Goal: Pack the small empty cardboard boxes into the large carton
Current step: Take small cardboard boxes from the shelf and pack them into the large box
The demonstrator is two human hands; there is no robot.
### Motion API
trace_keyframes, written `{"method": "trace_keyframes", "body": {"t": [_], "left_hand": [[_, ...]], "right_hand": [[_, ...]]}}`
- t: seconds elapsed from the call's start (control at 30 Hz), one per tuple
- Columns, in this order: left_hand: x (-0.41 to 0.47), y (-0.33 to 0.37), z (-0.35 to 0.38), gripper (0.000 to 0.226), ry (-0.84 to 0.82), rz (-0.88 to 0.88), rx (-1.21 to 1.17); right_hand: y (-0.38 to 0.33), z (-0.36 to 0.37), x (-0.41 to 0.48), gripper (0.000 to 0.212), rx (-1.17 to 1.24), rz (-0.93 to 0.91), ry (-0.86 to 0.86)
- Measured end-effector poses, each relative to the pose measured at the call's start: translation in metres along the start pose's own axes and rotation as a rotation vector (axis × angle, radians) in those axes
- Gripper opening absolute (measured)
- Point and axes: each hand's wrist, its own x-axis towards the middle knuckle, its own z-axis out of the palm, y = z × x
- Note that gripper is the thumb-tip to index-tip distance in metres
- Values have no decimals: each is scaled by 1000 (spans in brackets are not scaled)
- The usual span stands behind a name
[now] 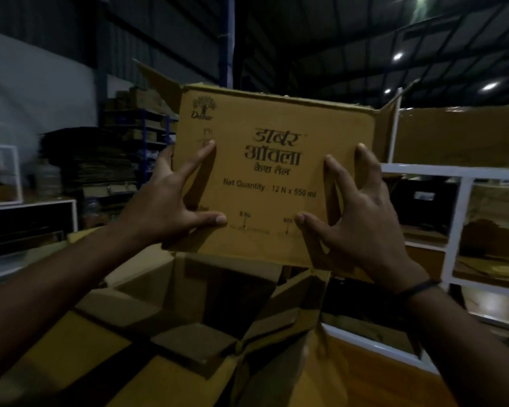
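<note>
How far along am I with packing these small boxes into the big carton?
Done: a few small boxes already seem to sit inside the large carton. In hand: the left hand and right hand hold a printed box above it. Left: lowering it in; how many more wait is not visible.

Hidden behind printed box (276,177): outer fingers of left hand (166,201). Cut off below: large carton (290,309). Blurred: cardboard stacks (91,160) leftward.
</note>
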Motion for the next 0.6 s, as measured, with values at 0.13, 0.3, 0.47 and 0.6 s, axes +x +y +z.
{"method": "trace_keyframes", "body": {"t": [0.13, 0.3, 0.47, 0.6], "left_hand": [[-1, -31, -14, 123, -6, 6, 27], [13, -81, -18, 124, -49, 31, 13], [18, -148, -11, 126, -119, 49, -73], [15, -202, 5, 124, -143, 78, -119]], "right_hand": [[-23, 16, 4, 109, 10, -10, -30], [-53, 45, 6, 123, -34, 47, -179], [-103, 81, 5, 127, -113, 134, -263], [-137, 112, 2, 129, -184, 206, -340]]}}
